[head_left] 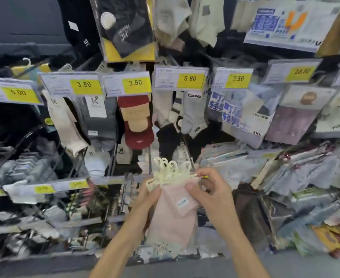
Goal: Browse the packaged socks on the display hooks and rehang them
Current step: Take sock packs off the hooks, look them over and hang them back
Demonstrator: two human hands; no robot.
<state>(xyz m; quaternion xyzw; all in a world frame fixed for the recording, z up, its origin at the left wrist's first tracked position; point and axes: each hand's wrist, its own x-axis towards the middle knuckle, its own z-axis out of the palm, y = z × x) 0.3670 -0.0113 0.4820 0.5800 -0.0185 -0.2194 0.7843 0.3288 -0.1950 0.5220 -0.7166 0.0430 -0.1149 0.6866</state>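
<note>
I hold a bunch of pale pink socks [174,217] in front of the display, each pair on a cream plastic hanger [171,171] with a loop hook on top. My left hand [150,197] grips the bunch from the left, just under the hangers. My right hand [209,191] pinches the top edge of the front pair, thumb on the fabric near a small white label [182,203]. The hanger hooks point up toward the metal display hooks [150,163] behind them.
Rows of socks hang above under yellow price tags [135,83], among them a red pair [138,123] and a cream pair [64,121]. Flat packets [225,155] are stacked at the right. More hooks and packets fill the lower left [44,217].
</note>
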